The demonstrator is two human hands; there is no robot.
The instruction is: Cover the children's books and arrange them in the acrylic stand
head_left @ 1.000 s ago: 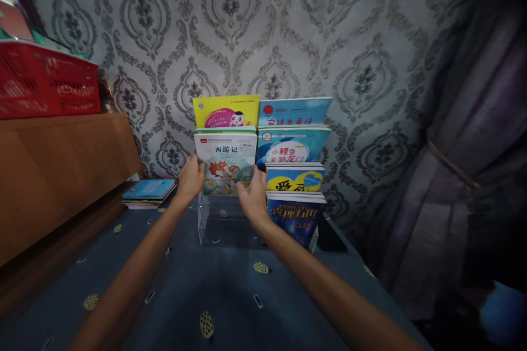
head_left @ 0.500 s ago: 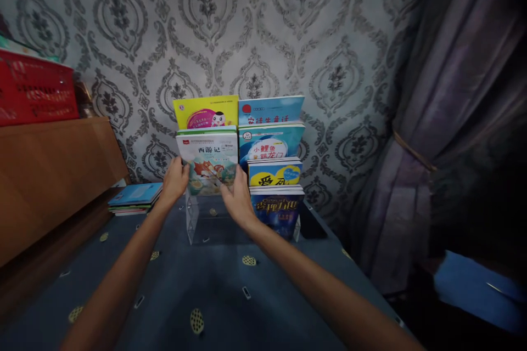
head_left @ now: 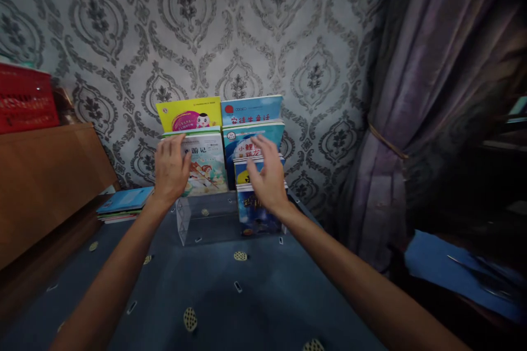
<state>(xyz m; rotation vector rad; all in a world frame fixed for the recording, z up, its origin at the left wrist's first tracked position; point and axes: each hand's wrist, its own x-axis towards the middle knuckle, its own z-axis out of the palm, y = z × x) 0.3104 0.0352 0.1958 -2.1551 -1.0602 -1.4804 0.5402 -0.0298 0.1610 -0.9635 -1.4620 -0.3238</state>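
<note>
A clear, stepped book rack stands on the table, holding two columns of children's books. In the left column, a pale picture book leans in front of a yellow book. My left hand is at the pale book's left side, fingers extended over its corner; whether it touches is unclear. My right hand is open before the right column, thumb and fingers apart. Behind it are a light blue book, a teal book and a yellow-and-blue book. A dark blue book fills the lowest right step.
A short stack of books lies left of the rack, beside a wooden cabinet bearing a red basket. Patterned wallpaper rises behind. A tied curtain hangs at right, near a blue cloth.
My right hand has let go of the pale book's right edge and moved right, before the right column. My left hand has risen along the left edge. The view has shifted slightly right.
</note>
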